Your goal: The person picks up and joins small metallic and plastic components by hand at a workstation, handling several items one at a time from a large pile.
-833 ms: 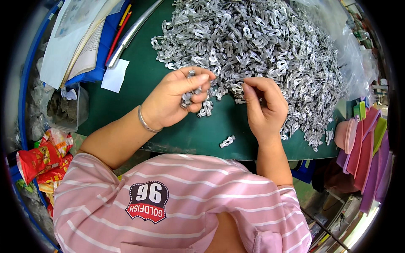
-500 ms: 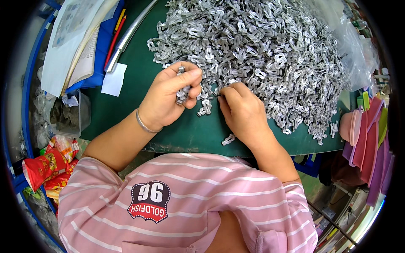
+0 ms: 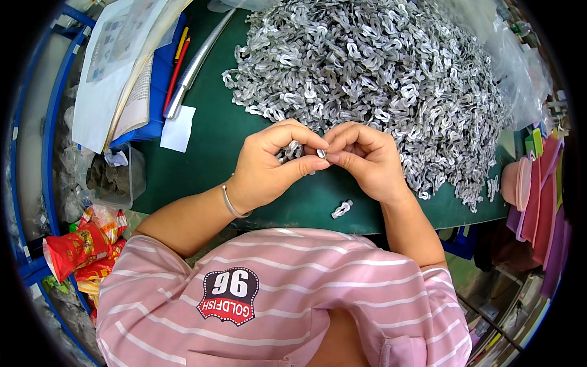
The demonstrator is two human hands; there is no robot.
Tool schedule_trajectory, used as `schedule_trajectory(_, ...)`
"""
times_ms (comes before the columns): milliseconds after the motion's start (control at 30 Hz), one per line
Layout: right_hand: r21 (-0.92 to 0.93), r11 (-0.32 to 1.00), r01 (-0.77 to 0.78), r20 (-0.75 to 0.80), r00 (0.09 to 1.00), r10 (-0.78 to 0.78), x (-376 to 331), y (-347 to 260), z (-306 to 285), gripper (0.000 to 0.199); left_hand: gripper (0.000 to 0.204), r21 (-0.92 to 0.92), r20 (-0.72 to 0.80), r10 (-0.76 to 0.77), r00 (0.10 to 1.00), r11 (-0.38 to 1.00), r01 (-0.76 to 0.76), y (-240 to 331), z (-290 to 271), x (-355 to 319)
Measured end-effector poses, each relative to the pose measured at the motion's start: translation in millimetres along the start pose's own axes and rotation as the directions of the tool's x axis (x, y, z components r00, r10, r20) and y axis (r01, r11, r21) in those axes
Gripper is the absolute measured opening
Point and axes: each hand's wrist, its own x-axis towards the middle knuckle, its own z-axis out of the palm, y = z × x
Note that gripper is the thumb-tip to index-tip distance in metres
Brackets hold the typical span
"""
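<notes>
The person's left hand (image 3: 275, 156) curls around several small silver-grey looped metal pieces (image 3: 292, 148), pinching one shiny metal piece (image 3: 321, 153) at its fingertips. The right hand (image 3: 370, 156) meets it there, thumb and forefinger nearly together; whether they grip it, I can't tell. Beyond them, a silver-grey heap (image 3: 379, 79) spreads over the dark green bench (image 3: 202, 153).

head view | left fisheye of worn pair | looks down from head height, upright | near: left hand (image 3: 269, 156) and right hand (image 3: 370, 159) mid-frame, striped shirt (image 3: 336, 269) below, green table (image 3: 183, 168) beyond
</notes>
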Motion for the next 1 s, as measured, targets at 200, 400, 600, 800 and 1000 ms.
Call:
schedule_trajectory(200,-0.211,0.940,0.267,-0.175,0.936,-0.305,-2.2,0.4,8.5,0.032,0.020,-0.236,-0.068,-0.278,0.958,0.938,0.255,3.8,1.6,-0.3)
schedule_trajectory(400,-0.319,0.843,0.433,-0.078,0.874,-0.479,-1.8,2.2,11.9,0.039,0.021,-0.532,0.082,-0.497,0.864,0.711,0.460,-0.6,2.1,3.4)
schedule_trajectory(600,-0.317,0.886,0.339,-0.188,0.893,-0.409,-6.6,-4.8,13.8,0.028,0.020,-0.618,0.128,-0.481,0.867,0.645,0.449,-4.8,-2.4,5.7)
schedule_trajectory(800,-0.850,0.479,0.218,0.001,0.910,-0.414,0.6,-5.5,3.5,0.020,0.025,-0.839,0.116,-0.385,0.915,0.456,0.298,-7.6,-14.1,10.0)
schedule_trajectory(1000,-0.977,0.087,0.193,0.167,0.956,-0.241,-1.9,4.6,14.8,0.011,0.011,-0.849,0.130,-0.412,0.902,0.424,0.316,-11.0,-12.0,8.2)
